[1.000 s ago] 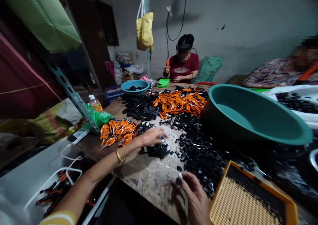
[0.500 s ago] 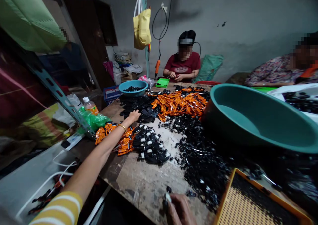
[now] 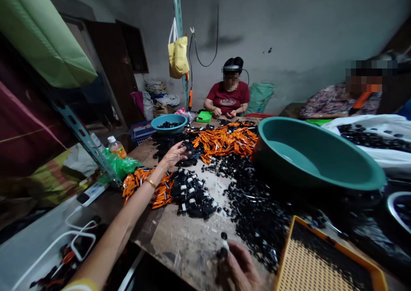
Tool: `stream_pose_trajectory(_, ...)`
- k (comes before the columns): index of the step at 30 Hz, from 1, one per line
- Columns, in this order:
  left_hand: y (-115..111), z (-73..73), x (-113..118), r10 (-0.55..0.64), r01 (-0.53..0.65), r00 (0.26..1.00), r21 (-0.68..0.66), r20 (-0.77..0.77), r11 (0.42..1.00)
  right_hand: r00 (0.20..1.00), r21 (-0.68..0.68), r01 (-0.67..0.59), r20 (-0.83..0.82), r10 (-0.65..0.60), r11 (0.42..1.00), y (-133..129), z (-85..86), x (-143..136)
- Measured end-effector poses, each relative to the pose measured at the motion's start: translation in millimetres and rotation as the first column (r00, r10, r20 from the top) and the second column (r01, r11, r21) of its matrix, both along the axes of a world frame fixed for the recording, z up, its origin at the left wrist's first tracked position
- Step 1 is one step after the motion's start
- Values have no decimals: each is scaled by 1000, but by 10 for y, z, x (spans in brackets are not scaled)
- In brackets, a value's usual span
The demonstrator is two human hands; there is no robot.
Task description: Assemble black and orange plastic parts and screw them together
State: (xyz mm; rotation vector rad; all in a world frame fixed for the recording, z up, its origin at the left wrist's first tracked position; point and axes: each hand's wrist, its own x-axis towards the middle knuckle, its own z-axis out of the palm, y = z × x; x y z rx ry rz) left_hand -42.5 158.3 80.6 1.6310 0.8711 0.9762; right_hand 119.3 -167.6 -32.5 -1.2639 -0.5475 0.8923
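My left hand (image 3: 174, 155), reaching out over the far left of the table, has thumb and fingers closed around a black plastic part (image 3: 186, 146) at the heap of black parts (image 3: 165, 144). Close to me, my right hand (image 3: 241, 265) pinches a small wheel axle (image 3: 224, 244), white in the middle with a black wheel at each end. Between the hands lies a cluster of black parts with white pieces (image 3: 194, 197). Orange plastic parts (image 3: 162, 192) lie beneath my left forearm. To the right of the cluster spreads a heap of small black parts (image 3: 260, 214).
A large green tub (image 3: 321, 154) stands at right, behind a yellow-rimmed perforated tray (image 3: 321, 261). More orange parts (image 3: 224, 139) and a blue basin (image 3: 168, 124) sit farther back. Two people (image 3: 229, 96) sit across the table. A slotted metal post (image 3: 83, 137) rises at left.
The view has shifted slightly. My left hand has lifted a little from the black heap, its fingers now around a black part. My right hand has risen slightly with the wheel axle.
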Motion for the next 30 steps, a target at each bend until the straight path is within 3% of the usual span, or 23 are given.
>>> stream_pose_trajectory(5,-999,-125,165,-215,283,929,-201,302,938,979,170,-29,205,-6,985,167,531,130)
stream_pose_trajectory(9,-1622,-246,270,-224,412,847,-328,483,850,963,247,-2,262,-65,969,237,774,73)
stream_pose_trajectory(12,-1909,-281,316,-185,449,810,-386,557,806,965,241,30,247,-92,970,262,732,4)
stream_pose_trajectory(16,-2141,-374,364,-135,461,789,-432,600,775,926,231,81,342,-159,970,290,527,-29)
stream_pose_trajectory(21,-2283,-643,495,99,319,805,-569,584,758,808,236,137,535,-246,962,300,353,-1)
stream_pose_trajectory(24,-2356,-777,572,109,309,816,-588,567,748,745,228,163,609,-271,960,306,292,9)
stream_pose_trajectory(30,-2511,-879,612,65,107,945,-491,320,865,705,188,201,654,-275,961,307,236,36)
